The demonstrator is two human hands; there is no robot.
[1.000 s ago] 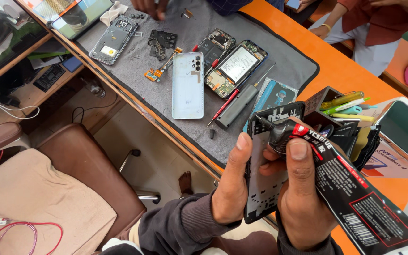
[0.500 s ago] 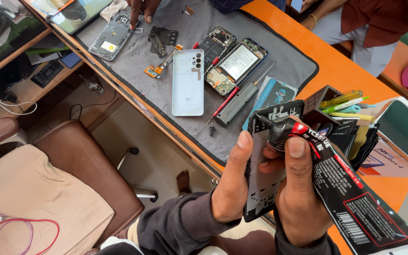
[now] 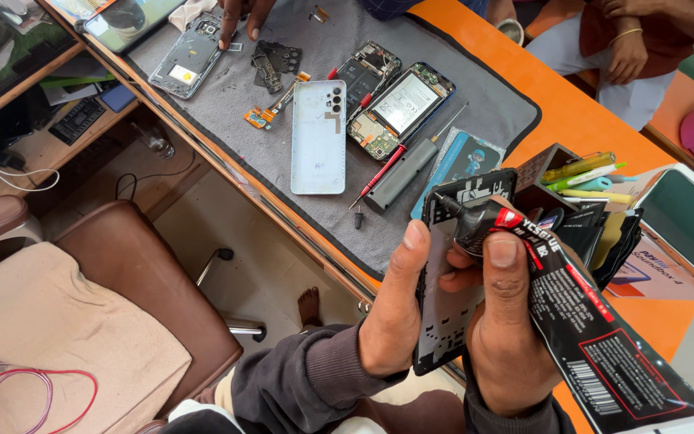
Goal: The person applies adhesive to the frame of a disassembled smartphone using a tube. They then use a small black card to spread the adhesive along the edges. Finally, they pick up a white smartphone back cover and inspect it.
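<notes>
Phone frame (image 3: 453, 297), black, bare inner side up, held upright-tilted near the front edge of the orange surface (image 3: 572, 112). Left hand (image 3: 395, 309) clamped on its left edge, thumb lying along the side. Right hand (image 3: 508, 337) closed around a black glue tube (image 3: 580, 321) with red trim, thumb pressing on it; the tube's nozzle rests at the upper part of the frame.

Grey mat (image 3: 443, 153) on the surface, well apart from both hands, carrying:
- white phone back cover (image 3: 318, 137), lying flat;
- two opened phones (image 3: 399, 108) with batteries and boards exposed, side by side;
- red-handled screwdriver (image 3: 379, 173), just beside a dark grey bar;
- blue card (image 3: 463, 165) near the mat's right edge;
- orange flex parts (image 3: 267, 112);
- another stripped frame (image 3: 188, 56), touched by another person's hand (image 3: 238, 16).

Pen holder (image 3: 572, 181) with yellow and green pens, just behind the tube. Brown chair (image 3: 138, 281) below the surface.
</notes>
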